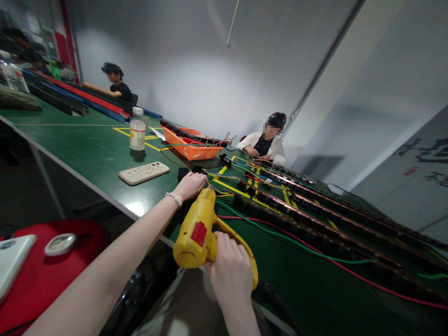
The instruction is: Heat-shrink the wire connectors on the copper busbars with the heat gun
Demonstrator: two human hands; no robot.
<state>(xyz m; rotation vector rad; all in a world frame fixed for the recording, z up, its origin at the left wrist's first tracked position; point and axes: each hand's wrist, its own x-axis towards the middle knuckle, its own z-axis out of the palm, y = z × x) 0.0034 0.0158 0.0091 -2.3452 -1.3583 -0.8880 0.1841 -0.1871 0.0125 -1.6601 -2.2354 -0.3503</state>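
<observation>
My right hand point(234, 263) is wrapped round the handle of a yellow heat gun point(195, 228), which has a red label on its body. Its nozzle points away from me, close to the fingers of my left hand point(191, 185). That hand, with a beaded bracelet at the wrist, is closed over the table edge area beside black connectors point(183, 173) and thin coloured wires point(224, 176). What its fingertips grip is hidden. Long dark strips with copper-coloured bars point(280, 205) lie to the right, with a green wire point(280, 239) and a red wire point(336, 261) along them.
On the green table point(87, 144) are a cream phone point(144, 173), a bottle point(137, 130) and an orange basket point(191, 150) holding dark strips. A red stool point(80, 233) stands at left, with a white device on it. Co-workers sit at the far side, one point(264, 142) handling wires.
</observation>
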